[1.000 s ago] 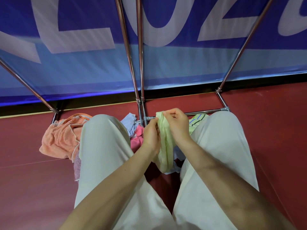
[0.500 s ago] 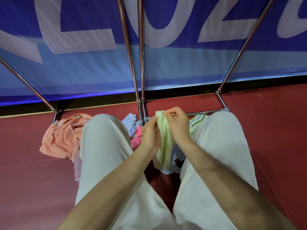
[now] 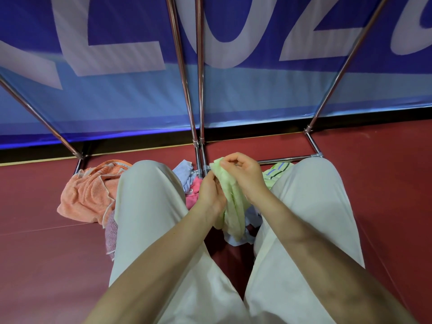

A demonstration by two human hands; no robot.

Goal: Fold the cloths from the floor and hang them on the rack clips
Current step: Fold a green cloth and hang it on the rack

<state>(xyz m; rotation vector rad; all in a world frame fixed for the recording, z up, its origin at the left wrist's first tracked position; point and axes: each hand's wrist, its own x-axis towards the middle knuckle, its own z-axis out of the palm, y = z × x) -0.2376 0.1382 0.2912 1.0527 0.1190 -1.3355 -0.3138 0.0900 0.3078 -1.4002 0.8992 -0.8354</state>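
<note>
Both grips closed on one light green cloth (image 3: pixel 230 202): right hand (image 3: pixel 243 174) pinching its top end, left hand (image 3: pixel 210 195) clasping its side, cloth hanging between two knees just before the rack's base bar (image 3: pixel 287 159). Around that bar on the floor (image 3: pixel 385 183): one orange towel (image 3: pixel 91 195), one pink cloth (image 3: pixel 194 192), one pale blue (image 3: pixel 184 174), one striped (image 3: pixel 275 171). Behind, banner (image 3: pixel 233 94) with big letters, partly readable "LOZ".

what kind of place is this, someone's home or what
Probably not a home: more likely a sports hall or event venue. A big blue banner with large letters runs along a red floor, and a metal rack stands in front.
</note>
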